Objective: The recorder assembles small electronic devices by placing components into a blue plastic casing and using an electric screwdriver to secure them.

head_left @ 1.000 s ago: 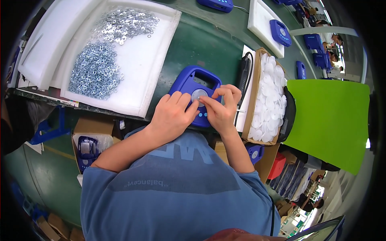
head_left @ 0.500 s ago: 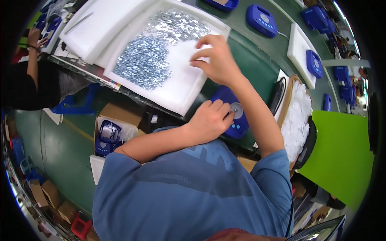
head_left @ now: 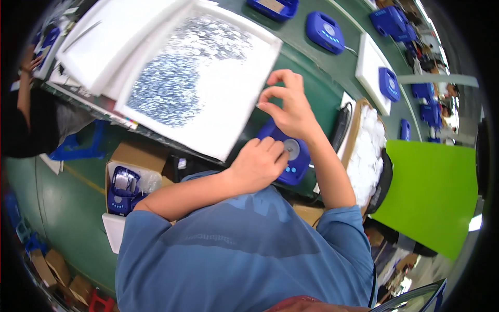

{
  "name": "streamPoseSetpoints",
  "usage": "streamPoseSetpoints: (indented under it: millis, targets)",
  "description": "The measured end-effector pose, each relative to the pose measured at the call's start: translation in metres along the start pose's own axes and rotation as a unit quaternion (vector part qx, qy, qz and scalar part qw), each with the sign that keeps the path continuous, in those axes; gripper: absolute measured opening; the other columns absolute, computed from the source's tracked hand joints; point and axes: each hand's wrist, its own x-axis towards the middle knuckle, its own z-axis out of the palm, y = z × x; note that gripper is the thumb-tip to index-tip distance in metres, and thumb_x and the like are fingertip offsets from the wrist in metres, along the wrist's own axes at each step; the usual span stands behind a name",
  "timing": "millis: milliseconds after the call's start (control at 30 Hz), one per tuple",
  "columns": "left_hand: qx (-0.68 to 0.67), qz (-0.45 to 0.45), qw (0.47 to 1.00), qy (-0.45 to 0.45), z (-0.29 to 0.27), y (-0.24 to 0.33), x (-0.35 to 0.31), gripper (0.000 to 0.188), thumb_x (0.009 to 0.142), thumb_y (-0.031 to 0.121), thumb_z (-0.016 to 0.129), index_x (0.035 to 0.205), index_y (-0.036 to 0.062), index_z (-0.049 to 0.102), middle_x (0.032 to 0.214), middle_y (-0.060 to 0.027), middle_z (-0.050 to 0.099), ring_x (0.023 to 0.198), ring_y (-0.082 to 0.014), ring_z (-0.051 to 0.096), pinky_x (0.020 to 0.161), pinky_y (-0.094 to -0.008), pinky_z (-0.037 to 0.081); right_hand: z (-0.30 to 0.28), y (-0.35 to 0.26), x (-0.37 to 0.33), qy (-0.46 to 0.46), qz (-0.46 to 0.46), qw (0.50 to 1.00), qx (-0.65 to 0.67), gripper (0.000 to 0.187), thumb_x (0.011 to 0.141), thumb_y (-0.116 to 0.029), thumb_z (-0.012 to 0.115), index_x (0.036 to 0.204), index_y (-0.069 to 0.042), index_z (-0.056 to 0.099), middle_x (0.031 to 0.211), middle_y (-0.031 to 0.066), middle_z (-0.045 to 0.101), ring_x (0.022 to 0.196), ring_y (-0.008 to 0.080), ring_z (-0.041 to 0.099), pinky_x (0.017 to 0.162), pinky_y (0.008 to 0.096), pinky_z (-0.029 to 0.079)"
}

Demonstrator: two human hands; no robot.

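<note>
One blue plastic casing (head_left: 297,163) lies on the green bench directly before the person, and its work looks partway along: one round, pale disc (head_left: 294,151) sits in its face, while two heaps of small metal rings lie loose, so what is left cannot be read with certainty. The left hand (head_left: 259,162) rests on the casing, fingers bent and together at the disc's edge; its thumb is hidden, so I cannot tell whether it pinches anything. The right hand (head_left: 291,104) hovers beside the foam tray (head_left: 228,99), thumb and forefinger close together, though blur may hide a ring between them. The tray holds one silvery heap (head_left: 210,39) and one bluish heap (head_left: 166,91), too many to count. Right of the casing stands one carton of white discs (head_left: 369,148), also uncountable; beyond, one green panel (head_left: 426,192).
</note>
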Motion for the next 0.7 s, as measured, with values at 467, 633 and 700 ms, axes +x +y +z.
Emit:
streamPoseSetpoints:
  millis: [467, 633, 700]
  targets:
    - [-0.013, 0.005, 0.999, -0.031, -0.007, 0.001, 0.01, 0.034, 0.086, 0.021, 0.086, 0.117, 0.0078, 0.078, 0.091, -0.0052, 0.052, 0.084, -0.0238, 0.056, 0.067, -0.0391, 0.043, -0.034, 0.005, -0.128, -0.02, 0.181, 0.983, 0.037, 0.013, 0.081, -0.012, 0.088, 0.086, -0.01, 0.076, 0.129, 0.0072, 0.054, 0.133, 0.0318, 0.044, 0.117, 0.0457, 0.029]
    - [-0.009, 0.002, 0.999, -0.036, -0.006, 0.004, 0.009, 0.035, 0.086, 0.021, 0.086, 0.118, 0.008, 0.078, 0.091, -0.0049, 0.052, 0.084, -0.0238, 0.056, 0.068, -0.039, 0.043, -0.034, 0.005, -0.126, -0.024, 0.185, 0.982, 0.006, 0.013, 0.08, -0.012, 0.088, 0.085, -0.01, 0.076, 0.125, 0.0058, 0.053, 0.131, 0.0312, 0.045, 0.112, 0.0468, 0.031]
    - [-0.007, 0.001, 0.999, -0.036, -0.007, 0.004, 0.009, 0.035, 0.086, 0.02, 0.086, 0.118, 0.0078, 0.078, 0.091, -0.005, 0.052, 0.084, -0.0239, 0.056, 0.068, -0.0391, 0.043, -0.034, 0.004, -0.124, -0.009, 0.172, 0.985, -0.014, 0.012, 0.08, -0.01, 0.088, 0.085, -0.01, 0.077, 0.122, 0.0073, 0.057, 0.127, 0.0317, 0.049, 0.111, 0.0453, 0.036]
